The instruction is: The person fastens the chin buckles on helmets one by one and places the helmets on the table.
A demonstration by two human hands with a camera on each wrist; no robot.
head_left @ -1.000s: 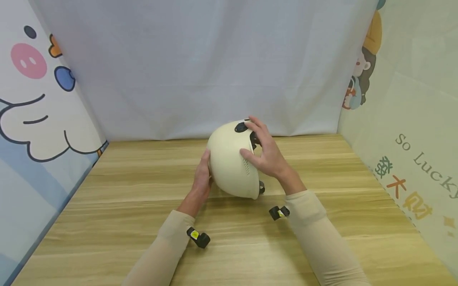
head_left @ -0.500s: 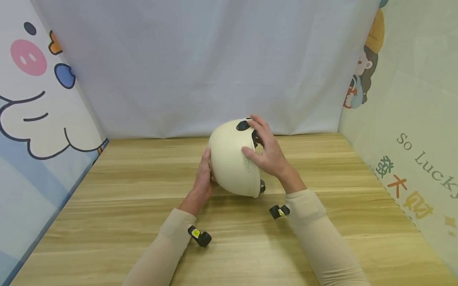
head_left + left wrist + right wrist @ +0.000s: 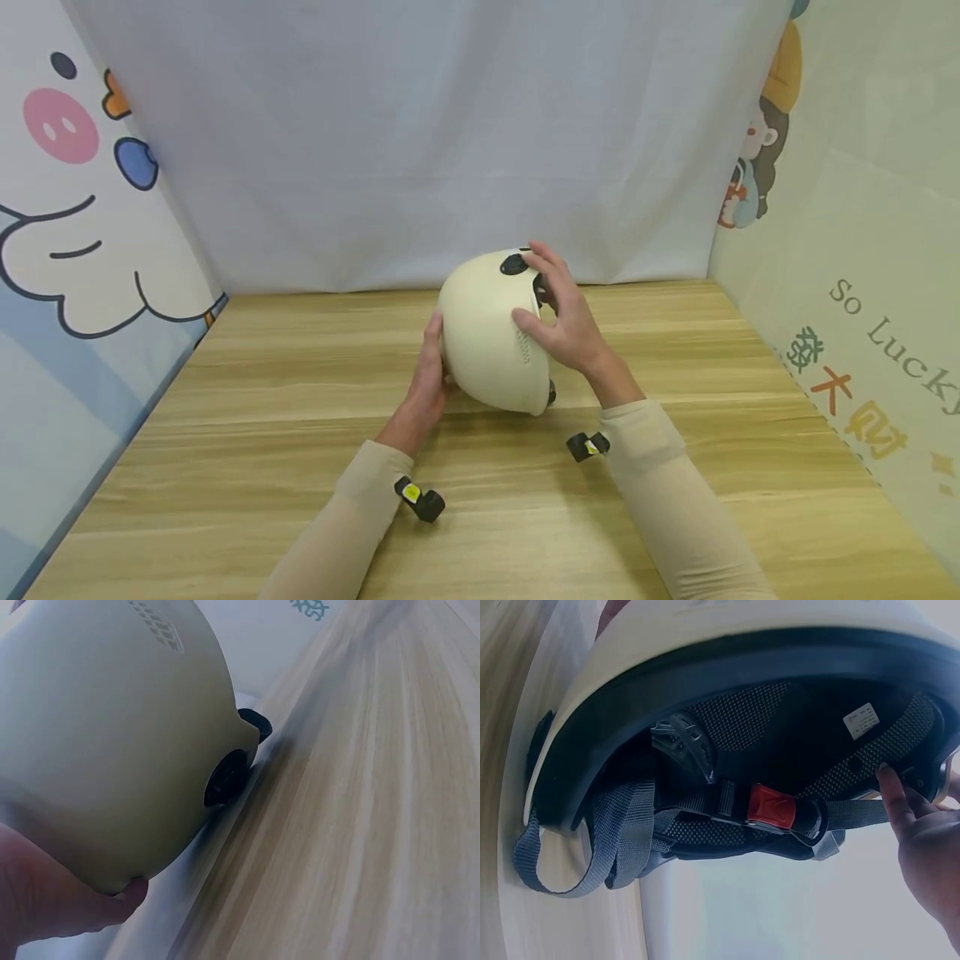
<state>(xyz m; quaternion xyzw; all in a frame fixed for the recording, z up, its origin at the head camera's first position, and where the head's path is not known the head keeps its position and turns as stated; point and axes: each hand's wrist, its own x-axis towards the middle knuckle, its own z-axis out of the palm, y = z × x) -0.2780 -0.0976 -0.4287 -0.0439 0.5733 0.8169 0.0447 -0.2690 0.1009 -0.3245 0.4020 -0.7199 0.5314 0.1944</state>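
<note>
A cream helmet [image 3: 487, 333] is tipped on its side over the wooden table, its opening turned to the right. My left hand [image 3: 427, 367] holds the rounded crown from the left; the thumb lies along the shell and the other fingers are mostly hidden. At the rim, my right hand [image 3: 566, 325] grips with its thumb on the outer shell by the vent slots. One of its fingers [image 3: 892, 791] reaches inside, against the dark padded lining. In the right wrist view, a grey chin strap [image 3: 630, 832] with a red buckle [image 3: 771, 807] crosses the opening. A black round piece [image 3: 227, 778] sits on the shell.
The wooden table [image 3: 262, 417] extends around both arms. A pale curtain [image 3: 450, 150] hangs behind it, with printed panels on the left [image 3: 60, 200] and right [image 3: 847, 250]. Each sleeve carries a small black wrist camera [image 3: 422, 500].
The helmet has turned and shifted slightly to the right, and its strap end at the lower rim shows less. Both hands keep their hold and move only a little with it.
</note>
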